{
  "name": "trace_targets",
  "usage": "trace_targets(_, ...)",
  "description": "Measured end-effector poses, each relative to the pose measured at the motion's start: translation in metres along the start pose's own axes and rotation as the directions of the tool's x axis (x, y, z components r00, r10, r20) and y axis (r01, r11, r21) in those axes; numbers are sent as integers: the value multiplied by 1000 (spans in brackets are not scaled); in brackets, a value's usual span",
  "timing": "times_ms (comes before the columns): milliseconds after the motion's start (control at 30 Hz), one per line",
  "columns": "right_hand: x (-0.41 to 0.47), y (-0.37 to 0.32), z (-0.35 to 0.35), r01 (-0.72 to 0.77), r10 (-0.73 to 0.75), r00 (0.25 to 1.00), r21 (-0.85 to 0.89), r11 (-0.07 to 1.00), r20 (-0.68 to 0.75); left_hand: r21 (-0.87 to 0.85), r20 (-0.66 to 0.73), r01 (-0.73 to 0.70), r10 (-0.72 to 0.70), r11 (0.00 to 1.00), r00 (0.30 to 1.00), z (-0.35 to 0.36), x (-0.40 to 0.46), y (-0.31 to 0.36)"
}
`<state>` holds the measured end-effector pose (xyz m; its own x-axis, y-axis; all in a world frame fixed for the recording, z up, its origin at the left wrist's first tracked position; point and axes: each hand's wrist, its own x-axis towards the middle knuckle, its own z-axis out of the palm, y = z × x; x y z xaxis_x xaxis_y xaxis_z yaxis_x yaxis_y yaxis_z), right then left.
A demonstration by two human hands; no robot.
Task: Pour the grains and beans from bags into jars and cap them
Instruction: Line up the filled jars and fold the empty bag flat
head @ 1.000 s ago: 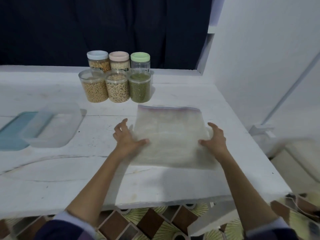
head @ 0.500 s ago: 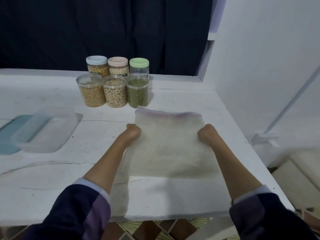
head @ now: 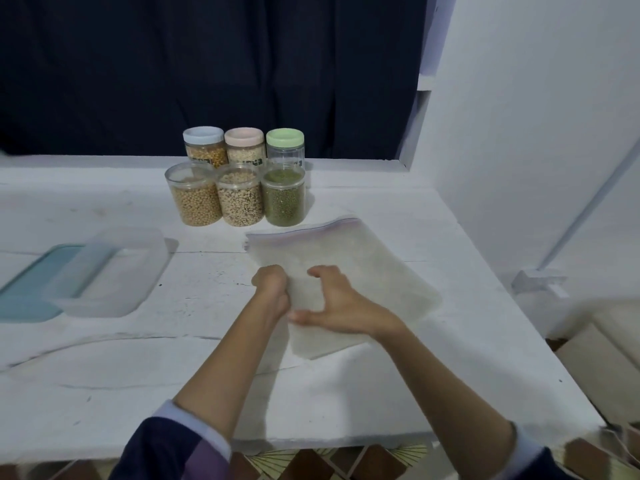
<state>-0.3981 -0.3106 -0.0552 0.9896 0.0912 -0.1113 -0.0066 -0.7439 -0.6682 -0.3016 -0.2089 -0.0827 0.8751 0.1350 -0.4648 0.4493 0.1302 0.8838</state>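
Our left hand (head: 272,284) is curled at the bags' (head: 346,271) near-left edge, seemingly pinching it, though the grip itself is hidden; our right hand (head: 337,306) arches on top just beside it, fingertips pressing down. The flat stack runs away from both hands toward the far right, its zip edge nearest the jars (head: 239,199); three of those at the front stand filled and uncapped, so we judge capping remains, left hand nearer.
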Motion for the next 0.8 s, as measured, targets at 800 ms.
trace_targets(800, 33, 75, -31, -612, 551, 690, 29, 790, -470, 567, 341, -302, 115, 767, 933, -64, 79, -3)
